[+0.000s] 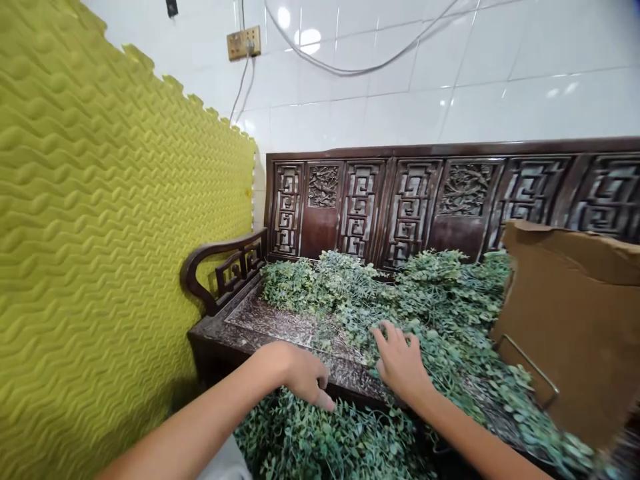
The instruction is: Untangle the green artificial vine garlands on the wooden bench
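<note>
My left hand point(306, 378) hangs over the bench's front edge, thumb and fingers apart, with nothing visible in it. Under it lies a lower heap of artificial greenery point(320, 437) with small leaves. My right hand point(399, 357) is spread with bent fingers at the edge of the leafy artificial vines point(435, 303) on the bench seat. Its fingertips are close to the leaves; whether they touch cannot be told. The vines run along the seat of the dark carved wooden bench point(285, 325), in blue-green and yellow-green tufts.
A brown cardboard piece point(575, 320) stands at the right, with a bent metal rod point(530, 363) in front. Yellow textured foam matting point(125, 220) rises on the left, beside the bench's curved armrest point(200, 267). A socket point(244, 43) with a cable is on the white tiled wall point(360, 127).
</note>
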Demonstrator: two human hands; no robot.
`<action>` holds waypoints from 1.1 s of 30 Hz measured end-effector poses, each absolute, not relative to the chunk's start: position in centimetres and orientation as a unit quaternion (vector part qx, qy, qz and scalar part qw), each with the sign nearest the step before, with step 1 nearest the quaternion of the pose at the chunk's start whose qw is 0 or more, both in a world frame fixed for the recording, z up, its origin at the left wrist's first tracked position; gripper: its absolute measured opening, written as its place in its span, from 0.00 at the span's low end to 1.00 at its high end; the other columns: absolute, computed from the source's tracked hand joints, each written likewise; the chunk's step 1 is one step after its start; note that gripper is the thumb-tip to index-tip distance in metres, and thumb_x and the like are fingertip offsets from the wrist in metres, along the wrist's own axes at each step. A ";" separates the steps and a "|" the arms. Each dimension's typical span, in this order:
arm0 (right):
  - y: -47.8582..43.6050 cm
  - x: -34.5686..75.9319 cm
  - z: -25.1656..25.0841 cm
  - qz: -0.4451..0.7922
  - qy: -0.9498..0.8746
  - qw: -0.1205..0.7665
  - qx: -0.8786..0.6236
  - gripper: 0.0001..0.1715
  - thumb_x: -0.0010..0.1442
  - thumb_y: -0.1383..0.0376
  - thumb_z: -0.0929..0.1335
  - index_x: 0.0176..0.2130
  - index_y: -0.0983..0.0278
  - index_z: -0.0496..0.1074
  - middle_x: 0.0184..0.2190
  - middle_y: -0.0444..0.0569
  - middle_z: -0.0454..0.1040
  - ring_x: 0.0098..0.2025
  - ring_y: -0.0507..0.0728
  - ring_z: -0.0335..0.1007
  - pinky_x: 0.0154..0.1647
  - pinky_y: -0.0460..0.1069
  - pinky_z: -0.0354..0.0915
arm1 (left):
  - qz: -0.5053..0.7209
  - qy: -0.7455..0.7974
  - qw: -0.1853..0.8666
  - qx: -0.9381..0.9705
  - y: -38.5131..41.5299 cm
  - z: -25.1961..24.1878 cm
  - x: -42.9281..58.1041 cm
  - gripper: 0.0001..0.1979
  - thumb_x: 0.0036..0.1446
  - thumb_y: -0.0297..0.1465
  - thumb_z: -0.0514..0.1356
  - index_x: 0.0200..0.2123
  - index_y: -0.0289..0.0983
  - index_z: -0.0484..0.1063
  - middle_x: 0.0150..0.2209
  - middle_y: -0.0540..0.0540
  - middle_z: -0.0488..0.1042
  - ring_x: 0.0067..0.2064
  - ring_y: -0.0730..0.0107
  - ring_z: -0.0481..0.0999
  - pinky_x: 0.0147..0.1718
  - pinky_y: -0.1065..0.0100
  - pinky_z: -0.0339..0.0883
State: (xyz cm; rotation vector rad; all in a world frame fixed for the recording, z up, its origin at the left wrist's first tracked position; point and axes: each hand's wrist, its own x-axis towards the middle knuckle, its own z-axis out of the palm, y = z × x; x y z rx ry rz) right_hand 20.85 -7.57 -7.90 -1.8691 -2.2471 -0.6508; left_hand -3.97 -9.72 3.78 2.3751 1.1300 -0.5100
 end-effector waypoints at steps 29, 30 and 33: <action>-3.9 16.9 -3.3 -0.087 -0.764 0.048 -0.637 0.18 0.59 0.74 0.63 0.48 0.64 0.72 0.46 0.58 0.75 0.45 0.61 0.75 0.51 0.56 0.57 | -0.168 0.340 0.222 0.898 -10.3 1.8 -1.5 0.22 0.50 0.49 0.62 0.45 0.43 0.78 0.37 0.41 0.80 0.35 0.52 0.78 0.29 0.63 0.67; -4.1 17.2 -3.0 -0.086 -0.762 0.066 -0.638 0.16 0.59 0.73 0.64 0.47 0.64 0.72 0.47 0.57 0.74 0.45 0.61 0.74 0.51 0.55 0.57 | -0.152 0.358 0.213 0.896 -10.3 2.2 -1.7 0.22 0.52 0.47 0.61 0.46 0.44 0.78 0.38 0.42 0.80 0.36 0.53 0.78 0.30 0.63 0.67; -4.8 18.6 -2.2 -0.074 -0.750 0.131 -0.644 0.13 0.59 0.71 0.64 0.44 0.63 0.72 0.47 0.55 0.74 0.45 0.59 0.73 0.47 0.52 0.58 | -0.099 0.411 0.161 0.892 -10.3 3.5 -2.2 0.17 0.55 0.42 0.60 0.45 0.43 0.78 0.39 0.43 0.80 0.40 0.53 0.78 0.35 0.64 0.66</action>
